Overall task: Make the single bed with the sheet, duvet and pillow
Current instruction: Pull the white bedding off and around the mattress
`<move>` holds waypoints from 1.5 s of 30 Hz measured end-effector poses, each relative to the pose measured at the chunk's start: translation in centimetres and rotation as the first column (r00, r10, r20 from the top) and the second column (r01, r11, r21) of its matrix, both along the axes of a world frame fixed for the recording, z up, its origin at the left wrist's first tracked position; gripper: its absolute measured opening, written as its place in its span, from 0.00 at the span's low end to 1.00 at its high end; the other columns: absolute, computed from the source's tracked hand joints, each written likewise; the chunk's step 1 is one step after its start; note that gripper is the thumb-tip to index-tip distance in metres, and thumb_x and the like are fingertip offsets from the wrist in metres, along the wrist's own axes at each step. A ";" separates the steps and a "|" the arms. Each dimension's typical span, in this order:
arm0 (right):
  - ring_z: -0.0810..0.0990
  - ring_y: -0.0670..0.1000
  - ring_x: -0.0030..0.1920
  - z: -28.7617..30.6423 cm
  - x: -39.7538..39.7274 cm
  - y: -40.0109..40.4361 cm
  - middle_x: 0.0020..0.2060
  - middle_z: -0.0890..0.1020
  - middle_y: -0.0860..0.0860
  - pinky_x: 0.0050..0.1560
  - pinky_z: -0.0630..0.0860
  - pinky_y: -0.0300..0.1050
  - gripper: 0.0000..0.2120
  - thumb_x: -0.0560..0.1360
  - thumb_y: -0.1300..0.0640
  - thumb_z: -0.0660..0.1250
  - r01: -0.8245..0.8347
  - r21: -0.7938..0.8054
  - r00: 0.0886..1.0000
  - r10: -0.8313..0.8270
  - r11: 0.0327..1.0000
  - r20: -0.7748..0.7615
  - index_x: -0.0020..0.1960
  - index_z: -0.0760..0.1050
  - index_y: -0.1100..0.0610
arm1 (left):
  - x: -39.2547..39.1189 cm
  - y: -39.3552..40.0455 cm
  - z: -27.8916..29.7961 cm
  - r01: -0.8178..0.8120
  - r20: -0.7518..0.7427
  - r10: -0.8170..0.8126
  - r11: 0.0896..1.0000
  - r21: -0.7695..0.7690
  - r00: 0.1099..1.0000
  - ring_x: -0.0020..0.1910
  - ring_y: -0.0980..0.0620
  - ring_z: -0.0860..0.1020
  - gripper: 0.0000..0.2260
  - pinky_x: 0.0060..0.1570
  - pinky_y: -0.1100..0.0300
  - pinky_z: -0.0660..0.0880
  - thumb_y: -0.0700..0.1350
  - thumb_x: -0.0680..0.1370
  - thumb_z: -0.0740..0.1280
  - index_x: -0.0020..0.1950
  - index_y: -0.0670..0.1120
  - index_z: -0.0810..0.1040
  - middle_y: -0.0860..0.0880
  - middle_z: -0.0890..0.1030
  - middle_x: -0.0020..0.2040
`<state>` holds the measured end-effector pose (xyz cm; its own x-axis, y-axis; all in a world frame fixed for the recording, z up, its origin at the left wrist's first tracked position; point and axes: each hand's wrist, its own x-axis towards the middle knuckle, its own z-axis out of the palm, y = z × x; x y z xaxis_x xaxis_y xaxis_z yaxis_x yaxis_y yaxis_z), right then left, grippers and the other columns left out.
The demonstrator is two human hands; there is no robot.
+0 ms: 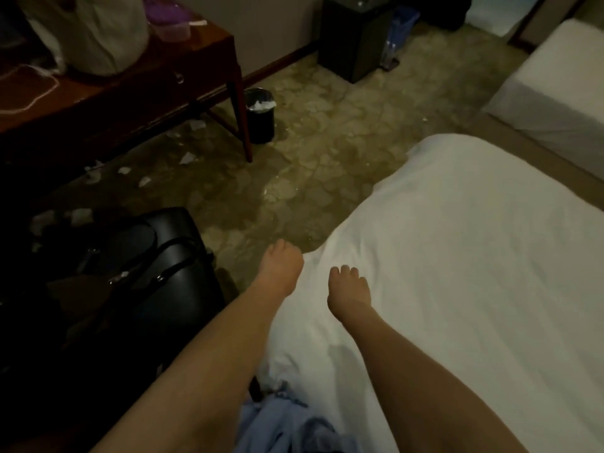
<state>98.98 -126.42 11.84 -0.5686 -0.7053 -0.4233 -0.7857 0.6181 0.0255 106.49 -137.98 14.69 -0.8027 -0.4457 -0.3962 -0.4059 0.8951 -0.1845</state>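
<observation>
Beneath our hands lies the white duvet (457, 273): our left hand (281, 263) grips its edge, our right hand (348, 291) pinches cloth just beside, likely to tug it straight.

Both forearms were bare, no sleeves reaching the wrists, and no watch or rings that I could spot. Some light blue fabric (287, 423) showed at the bottom edge, probably their clothing.

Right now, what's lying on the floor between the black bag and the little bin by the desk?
Head view: patterned carpet with scattered white paper scraps between the black bag and the bin.
</observation>
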 end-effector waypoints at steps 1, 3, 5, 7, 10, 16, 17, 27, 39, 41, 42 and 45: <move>0.70 0.55 0.60 0.2 -0.8 -1.4 0.61 0.71 0.56 0.57 0.69 0.46 0.17 0.76 0.64 0.60 0.027 0.007 1.000 -0.027 1.000 -0.010 0.64 0.66 0.59 | -1.0 -1.9 0.1 0.022 -0.004 -0.022 1.000 -0.005 1.000 0.60 0.47 0.71 0.14 0.60 0.58 0.68 0.41 0.78 0.61 0.63 0.41 0.70 0.43 0.73 0.62; 0.70 0.55 0.61 0.3 -2.6 -4.5 0.61 0.71 0.56 0.57 0.69 0.47 0.18 0.76 0.63 0.60 0.093 -0.032 0.995 -0.095 0.995 -0.042 0.65 0.65 0.59 | -3.1 -5.4 0.2 0.069 -0.017 -0.070 0.997 -0.014 0.997 0.62 0.47 0.70 0.15 0.61 0.57 0.67 0.41 0.78 0.62 0.65 0.41 0.69 0.43 0.72 0.63; 0.69 0.56 0.61 0.5 -3.6 -6.8 0.61 0.71 0.56 0.58 0.68 0.47 0.18 0.76 0.62 0.59 0.150 -0.053 0.988 -0.152 0.987 -0.038 0.65 0.65 0.59 | -5.1 -8.0 0.3 0.108 -0.023 -0.108 0.994 -0.005 0.994 0.63 0.46 0.69 0.17 0.62 0.57 0.66 0.41 0.78 0.63 0.66 0.41 0.69 0.43 0.72 0.64; 0.69 0.56 0.62 0.6 -5.4 -8.6 0.61 0.71 0.56 0.58 0.68 0.47 0.17 0.77 0.61 0.59 0.190 -0.072 0.979 -0.195 0.979 -0.057 0.65 0.65 0.59 | -7.7 -9.9 0.6 0.159 -0.057 -0.160 0.987 -0.016 0.986 0.64 0.45 0.69 0.17 0.61 0.56 0.67 0.40 0.78 0.62 0.66 0.40 0.69 0.42 0.72 0.64; 0.69 0.56 0.62 0.9 -8.2 -9.2 0.61 0.71 0.56 0.57 0.68 0.47 0.17 0.77 0.60 0.60 0.298 -0.047 0.951 -0.300 0.953 -0.068 0.65 0.65 0.59 | -11.0 -11.1 0.3 0.270 -0.020 -0.270 0.963 0.014 0.963 0.63 0.45 0.69 0.15 0.61 0.56 0.67 0.39 0.78 0.61 0.65 0.40 0.70 0.42 0.72 0.63; 0.70 0.56 0.61 0.7 -14.8 -10.0 0.60 0.71 0.57 0.56 0.69 0.47 0.16 0.76 0.62 0.59 0.462 -0.024 0.881 -0.462 0.887 -0.100 0.64 0.65 0.60 | -21.0 -11.8 -0.5 0.474 -0.110 -0.470 0.880 0.013 0.876 0.62 0.46 0.70 0.15 0.59 0.57 0.67 0.42 0.78 0.63 0.64 0.41 0.70 0.43 0.73 0.62; 0.70 0.56 0.61 0.2 -16.3 -10.2 0.60 0.71 0.57 0.56 0.69 0.47 0.16 0.76 0.62 0.59 0.486 -0.025 0.868 -0.486 0.874 -0.101 0.64 0.65 0.60 | -22.8 -11.7 -1.0 0.507 -0.100 -0.504 0.862 0.008 0.858 0.61 0.46 0.71 0.15 0.59 0.57 0.68 0.42 0.78 0.63 0.64 0.42 0.71 0.43 0.74 0.61; 0.69 0.57 0.60 -2.1 -40.0 -11.2 0.60 0.71 0.57 0.56 0.68 0.46 0.16 0.76 0.66 0.58 0.756 0.006 0.655 -0.755 0.655 -0.043 0.63 0.66 0.61 | -52.3 -12.3 -1.8 0.771 -0.071 -0.768 0.635 0.046 0.636 0.62 0.46 0.71 0.15 0.62 0.57 0.68 0.39 0.79 0.62 0.65 0.41 0.70 0.43 0.73 0.63; 0.70 0.55 0.59 -0.7 -71.7 -14.5 0.59 0.72 0.55 0.54 0.68 0.45 0.14 0.77 0.62 0.59 0.918 0.010 0.396 -0.916 0.396 -0.057 0.63 0.66 0.59 | -87.0 -13.4 0.6 0.923 -0.137 -0.913 0.384 0.030 0.385 0.61 0.47 0.72 0.14 0.61 0.57 0.68 0.40 0.78 0.63 0.63 0.42 0.72 0.44 0.75 0.61; 0.70 0.56 0.61 -1.2 -77.6 -15.3 0.60 0.71 0.56 0.56 0.69 0.46 0.16 0.77 0.62 0.59 0.944 -0.025 0.327 -0.944 0.328 -0.050 0.64 0.66 0.59 | -93.0 -13.9 -0.4 0.945 -0.095 -0.940 0.326 0.031 0.327 0.60 0.47 0.73 0.12 0.59 0.57 0.69 0.40 0.78 0.62 0.62 0.43 0.73 0.44 0.75 0.60; 0.70 0.56 0.61 -1.4 -81.0 -15.4 0.61 0.71 0.56 0.57 0.69 0.47 0.16 0.77 0.62 0.60 0.953 -0.047 0.297 -0.953 0.300 -0.063 0.64 0.66 0.59 | -96.6 -13.7 -0.1 0.954 -0.072 -0.951 0.298 0.029 0.299 0.59 0.47 0.74 0.12 0.58 0.58 0.70 0.39 0.79 0.61 0.62 0.43 0.73 0.44 0.75 0.60; 0.69 0.56 0.62 -1.3 -88.8 -15.1 0.61 0.71 0.56 0.58 0.68 0.47 0.17 0.77 0.61 0.60 0.977 -0.045 0.206 -0.978 0.207 -0.025 0.66 0.65 0.58 | -105.1 -12.8 -0.6 0.965 -0.041 -0.965 0.257 0.053 0.259 0.59 0.47 0.74 0.11 0.58 0.58 0.70 0.40 0.80 0.58 0.62 0.43 0.73 0.45 0.75 0.60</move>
<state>10.14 -141.48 10.54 -0.8272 0.4168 -0.3768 0.4437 0.8960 0.0169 1.35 -150.77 14.12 -0.6222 0.6811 -0.3861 0.7659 0.6316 -0.1201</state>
